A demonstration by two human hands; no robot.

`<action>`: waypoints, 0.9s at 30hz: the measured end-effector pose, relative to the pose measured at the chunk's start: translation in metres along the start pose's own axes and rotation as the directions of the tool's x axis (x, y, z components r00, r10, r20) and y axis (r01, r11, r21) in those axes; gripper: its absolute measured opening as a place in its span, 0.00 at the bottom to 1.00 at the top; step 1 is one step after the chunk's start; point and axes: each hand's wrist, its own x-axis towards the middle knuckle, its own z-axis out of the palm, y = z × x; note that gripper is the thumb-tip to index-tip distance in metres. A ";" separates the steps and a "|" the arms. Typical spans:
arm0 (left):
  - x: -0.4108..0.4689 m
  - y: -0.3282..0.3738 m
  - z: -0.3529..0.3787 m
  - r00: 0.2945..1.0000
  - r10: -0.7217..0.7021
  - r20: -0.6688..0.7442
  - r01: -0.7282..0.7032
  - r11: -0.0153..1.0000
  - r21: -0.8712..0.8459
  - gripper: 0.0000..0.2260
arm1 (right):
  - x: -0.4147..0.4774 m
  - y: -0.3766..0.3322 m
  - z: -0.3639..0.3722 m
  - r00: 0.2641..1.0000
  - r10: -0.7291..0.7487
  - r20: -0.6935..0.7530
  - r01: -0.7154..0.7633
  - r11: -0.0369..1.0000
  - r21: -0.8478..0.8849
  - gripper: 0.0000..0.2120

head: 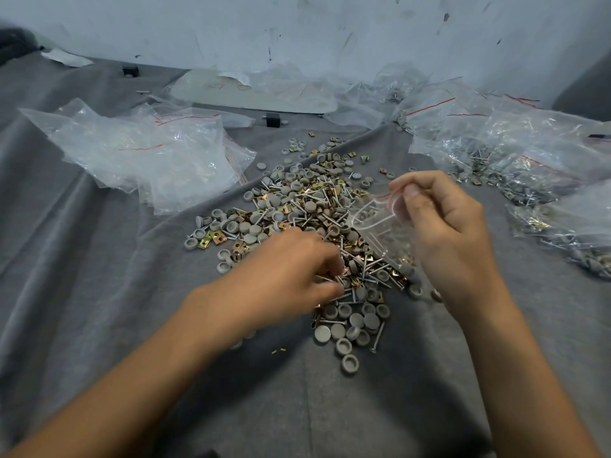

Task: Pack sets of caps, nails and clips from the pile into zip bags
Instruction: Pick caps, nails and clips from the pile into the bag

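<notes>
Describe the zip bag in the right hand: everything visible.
The small clear plastic zip bag is thin, glossy film with a red stripe along its zip edge. The right hand pinches that top edge between thumb and fingers, with the mouth held open and facing left. The crumpled body hangs down over the right side of the heap of grey caps, nails and brass-coloured clips. A few pieces seem to lie inside, but blur hides which.

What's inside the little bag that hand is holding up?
The right hand pinches the clear zip bag by its top. A few small pieces seem to sit at its bottom, but the pile shows through, so I cannot be sure.
</notes>
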 end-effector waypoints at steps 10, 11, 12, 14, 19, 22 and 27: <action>0.000 -0.006 0.003 0.999 -0.001 0.039 -0.008 0.976 0.219 0.16 | -0.001 -0.004 0.001 1.000 -0.005 0.028 0.006 1.000 -0.031 0.11; 0.000 -0.006 0.003 0.999 -0.004 0.047 -0.006 0.976 0.218 0.16 | -0.001 -0.004 0.002 1.000 -0.002 0.028 0.003 0.999 -0.034 0.11; -0.001 -0.006 0.002 0.999 -0.003 0.053 -0.009 0.976 0.219 0.15 | -0.002 -0.004 0.002 1.000 0.000 0.028 0.001 0.999 -0.036 0.11; 0.000 -0.005 0.004 0.998 0.013 0.056 -0.027 0.969 0.246 0.17 | -0.002 -0.004 0.003 0.999 0.007 0.034 -0.006 0.999 -0.036 0.10; 0.002 -0.003 0.009 0.998 0.058 0.035 -0.067 0.945 0.320 0.13 | -0.003 -0.004 0.003 0.999 0.020 0.048 -0.019 0.999 -0.039 0.10; 0.002 -0.005 0.008 0.997 0.041 0.062 -0.060 0.939 0.338 0.13 | -0.003 -0.004 0.003 0.999 0.021 0.049 -0.019 0.999 -0.042 0.10; 0.002 -0.008 0.003 0.995 0.040 0.093 -0.072 0.921 0.383 0.13 | -0.004 -0.004 0.002 0.998 0.017 0.056 -0.015 0.999 -0.042 0.10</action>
